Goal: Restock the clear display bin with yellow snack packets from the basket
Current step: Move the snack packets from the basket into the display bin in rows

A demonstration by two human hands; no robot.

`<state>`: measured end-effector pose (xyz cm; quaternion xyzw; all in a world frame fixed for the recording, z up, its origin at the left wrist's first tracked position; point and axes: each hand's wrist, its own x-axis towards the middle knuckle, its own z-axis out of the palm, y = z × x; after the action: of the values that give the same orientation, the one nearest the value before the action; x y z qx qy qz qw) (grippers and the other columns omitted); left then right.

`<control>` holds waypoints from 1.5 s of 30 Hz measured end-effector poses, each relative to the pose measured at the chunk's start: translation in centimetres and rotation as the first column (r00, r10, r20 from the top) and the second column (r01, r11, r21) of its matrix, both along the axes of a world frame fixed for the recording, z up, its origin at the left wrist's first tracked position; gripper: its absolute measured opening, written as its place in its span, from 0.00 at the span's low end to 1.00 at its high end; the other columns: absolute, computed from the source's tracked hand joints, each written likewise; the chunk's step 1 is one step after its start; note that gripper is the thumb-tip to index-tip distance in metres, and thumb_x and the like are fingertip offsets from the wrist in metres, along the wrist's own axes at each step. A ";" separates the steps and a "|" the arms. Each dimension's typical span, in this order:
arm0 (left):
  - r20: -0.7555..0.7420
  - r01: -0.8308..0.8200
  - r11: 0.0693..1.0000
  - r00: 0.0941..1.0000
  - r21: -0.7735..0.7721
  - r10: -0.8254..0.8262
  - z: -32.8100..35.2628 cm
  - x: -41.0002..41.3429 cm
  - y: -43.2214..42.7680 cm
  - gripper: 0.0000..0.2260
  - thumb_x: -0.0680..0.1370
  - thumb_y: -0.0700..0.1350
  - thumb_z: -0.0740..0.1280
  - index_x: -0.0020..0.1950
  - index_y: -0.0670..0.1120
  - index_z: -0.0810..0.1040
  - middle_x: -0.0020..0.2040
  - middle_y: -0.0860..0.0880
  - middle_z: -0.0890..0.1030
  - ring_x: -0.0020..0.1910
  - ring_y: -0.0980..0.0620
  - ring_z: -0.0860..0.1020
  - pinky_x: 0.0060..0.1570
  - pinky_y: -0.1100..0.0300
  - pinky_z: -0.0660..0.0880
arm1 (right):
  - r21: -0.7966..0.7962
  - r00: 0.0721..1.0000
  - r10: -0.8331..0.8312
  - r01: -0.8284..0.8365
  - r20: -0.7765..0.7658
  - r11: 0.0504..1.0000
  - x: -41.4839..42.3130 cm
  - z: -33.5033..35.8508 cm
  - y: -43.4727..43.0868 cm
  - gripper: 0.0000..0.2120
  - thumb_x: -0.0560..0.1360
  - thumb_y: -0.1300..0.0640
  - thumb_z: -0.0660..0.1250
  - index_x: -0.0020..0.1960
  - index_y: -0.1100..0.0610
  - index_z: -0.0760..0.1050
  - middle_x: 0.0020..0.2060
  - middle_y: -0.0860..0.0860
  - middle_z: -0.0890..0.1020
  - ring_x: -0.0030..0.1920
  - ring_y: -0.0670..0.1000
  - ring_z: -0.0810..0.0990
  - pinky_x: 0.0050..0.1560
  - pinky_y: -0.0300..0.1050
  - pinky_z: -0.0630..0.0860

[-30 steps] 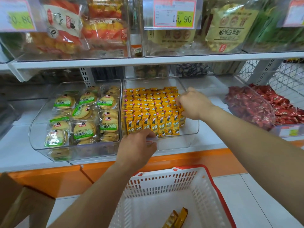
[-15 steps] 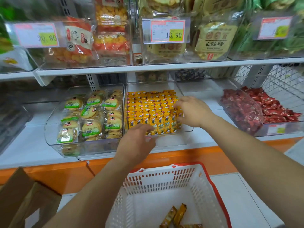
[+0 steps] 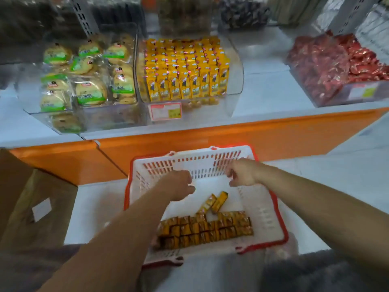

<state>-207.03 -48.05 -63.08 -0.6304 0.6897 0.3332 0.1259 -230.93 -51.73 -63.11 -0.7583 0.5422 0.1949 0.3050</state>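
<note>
The clear display bin [image 3: 236,66] on the white shelf holds several upright rows of yellow snack packets [image 3: 185,68]. Below it on the floor stands a white basket with a red rim [image 3: 261,205]. A block of yellow packets [image 3: 205,228] lies at the near end of its bottom, and two loose packets [image 3: 214,202] lie just beyond. Both hands hover over the basket's far half, empty. My left hand [image 3: 179,187] has loosely curled fingers. My right hand [image 3: 243,172] also hangs with fingers loosely bent, holding nothing.
A clear bin of green-labelled cakes [image 3: 88,79] sits left of the yellow bin, and a bin of red packets [image 3: 336,66] stands at the right. A brown cardboard box [image 3: 31,203] stands on the floor to the left. An orange plinth [image 3: 231,135] runs under the shelf.
Both hands left the display bin and dropped down over the basket. The view tilted down, so the upper shelf is out of sight and the basket's packets show.
</note>
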 end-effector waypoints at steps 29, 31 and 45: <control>-0.500 -0.454 0.692 0.480 0.561 0.721 -20.2 -3.5 -1.5 0.13 0.77 0.42 0.73 0.60 0.42 0.80 0.49 0.44 0.85 0.45 0.47 0.84 0.38 0.56 0.80 | 0.686 0.006 -0.889 0.633 0.458 0.358 2.6 -20.1 2.2 0.20 0.69 0.68 0.77 0.58 0.62 0.74 0.50 0.62 0.83 0.48 0.57 0.85 0.47 0.49 0.84; -0.518 -0.436 0.674 0.433 0.596 0.738 -18.9 -2.4 -2.0 0.18 0.77 0.42 0.74 0.66 0.41 0.77 0.53 0.41 0.85 0.50 0.44 0.85 0.41 0.54 0.81 | 0.662 0.077 -0.857 0.602 0.509 0.447 3.9 -19.0 1.8 0.18 0.71 0.67 0.76 0.59 0.63 0.77 0.50 0.59 0.84 0.49 0.56 0.85 0.48 0.49 0.84; -0.186 -0.195 0.925 0.946 0.326 0.265 -21.0 3.8 1.7 0.25 0.76 0.48 0.74 0.70 0.46 0.69 0.57 0.46 0.75 0.50 0.48 0.75 0.44 0.56 0.70 | 0.305 0.976 -0.183 0.140 0.115 0.942 5.9 -22.4 4.2 0.22 0.76 0.47 0.71 0.65 0.57 0.77 0.62 0.53 0.80 0.54 0.52 0.77 0.53 0.44 0.72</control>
<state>-203.18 -46.36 -84.11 -0.6385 0.5609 0.5172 0.1010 -224.99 -47.51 -85.49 -0.6690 0.5444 0.1934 0.4676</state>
